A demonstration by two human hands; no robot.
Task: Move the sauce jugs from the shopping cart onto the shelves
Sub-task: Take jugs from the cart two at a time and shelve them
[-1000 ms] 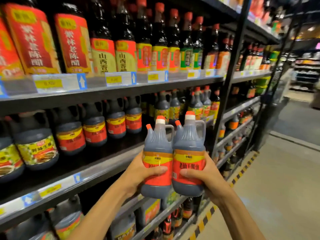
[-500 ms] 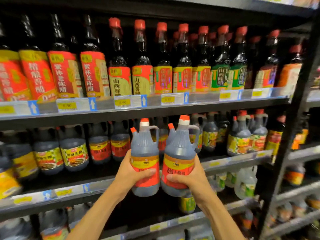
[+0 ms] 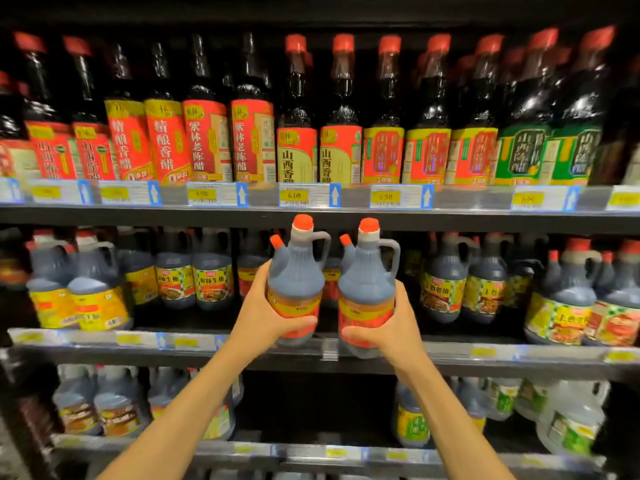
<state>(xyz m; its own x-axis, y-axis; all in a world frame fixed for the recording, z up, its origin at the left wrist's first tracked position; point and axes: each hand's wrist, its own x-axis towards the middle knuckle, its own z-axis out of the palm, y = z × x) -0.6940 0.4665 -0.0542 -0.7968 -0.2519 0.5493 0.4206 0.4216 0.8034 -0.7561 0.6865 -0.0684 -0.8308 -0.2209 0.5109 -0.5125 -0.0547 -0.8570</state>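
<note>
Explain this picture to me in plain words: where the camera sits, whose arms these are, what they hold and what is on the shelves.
There is no machine here. The camera is worn on a person's head and looks forward and down, so the two bare arms reaching in from the bottom are that person's own. The left hand grips one sauce jug and the right hand grips a second sauce jug. Both jugs are upright, side by side, with red caps and red and yellow labels, held in front of the middle shelf. That shelf already carries similar dark jugs to either side. The top shelf holds tall dark bottles with red, yellow and green labels, above a row of price tags. More jugs stand on the shelf below.
</note>
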